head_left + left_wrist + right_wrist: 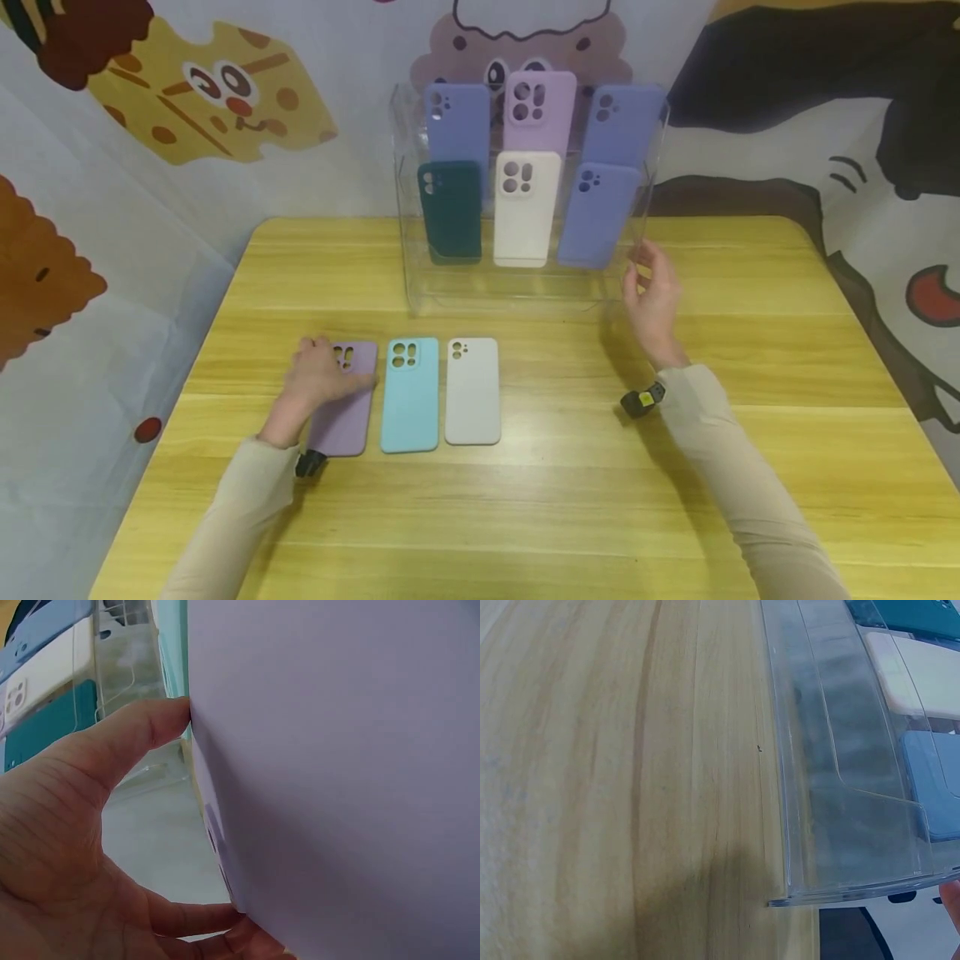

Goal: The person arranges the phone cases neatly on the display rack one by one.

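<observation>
My left hand (318, 375) is at the upper left of a purple phone case (343, 427) on the table. In the left wrist view the thumb and fingers grip this case (337, 750) by its edges, and the case fills much of the picture. To its right lie a turquoise phone case (410, 408) and a white phone case (472, 396). My right hand (654, 302) holds the right side of a clear display stand (517, 302), thumb and fingers at its edge. Only a bit of that hand (951, 900) shows in the right wrist view.
Two rows of phone cases lean in the stand. In front are a dark green case (452, 212), a white one (527, 212) and a blue one (600, 217); behind are two blue ones and a pink one (540, 108). A cartoon-printed cloth (300, 183) hangs behind the wooden table (562, 517).
</observation>
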A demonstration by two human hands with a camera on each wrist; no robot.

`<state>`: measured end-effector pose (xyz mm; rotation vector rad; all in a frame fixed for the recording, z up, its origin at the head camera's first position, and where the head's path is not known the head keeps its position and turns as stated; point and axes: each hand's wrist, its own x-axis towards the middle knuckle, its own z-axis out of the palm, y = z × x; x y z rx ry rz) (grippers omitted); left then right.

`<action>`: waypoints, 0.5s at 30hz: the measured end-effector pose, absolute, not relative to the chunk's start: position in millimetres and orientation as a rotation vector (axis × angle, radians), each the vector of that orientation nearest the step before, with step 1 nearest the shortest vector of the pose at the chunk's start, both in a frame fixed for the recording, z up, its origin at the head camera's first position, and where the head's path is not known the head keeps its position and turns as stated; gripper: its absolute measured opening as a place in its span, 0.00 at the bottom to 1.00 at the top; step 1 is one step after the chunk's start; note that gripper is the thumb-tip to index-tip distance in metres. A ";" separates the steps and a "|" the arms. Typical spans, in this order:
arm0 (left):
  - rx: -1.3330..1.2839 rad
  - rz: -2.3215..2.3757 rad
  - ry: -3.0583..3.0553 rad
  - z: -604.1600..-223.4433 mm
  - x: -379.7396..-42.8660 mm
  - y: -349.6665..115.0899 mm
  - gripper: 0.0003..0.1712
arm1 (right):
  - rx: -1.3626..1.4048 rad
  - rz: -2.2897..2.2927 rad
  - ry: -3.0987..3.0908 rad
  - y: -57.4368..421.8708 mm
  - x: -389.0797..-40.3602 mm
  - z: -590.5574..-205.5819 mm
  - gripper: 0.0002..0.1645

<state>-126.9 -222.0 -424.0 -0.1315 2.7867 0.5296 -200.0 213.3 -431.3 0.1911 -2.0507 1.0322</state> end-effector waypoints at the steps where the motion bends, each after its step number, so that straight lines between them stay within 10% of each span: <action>1: -0.132 0.524 2.778 -424.2 -127.1 -221.9 0.59 | 0.191 1.032 -2.051 213.3 -200.1 -431.3 0.19; 15: -0.116 0.499 2.799 -427.1 -128.7 -220.5 0.54 | 0.206 1.038 -2.051 214.3 -200.2 -431.9 0.20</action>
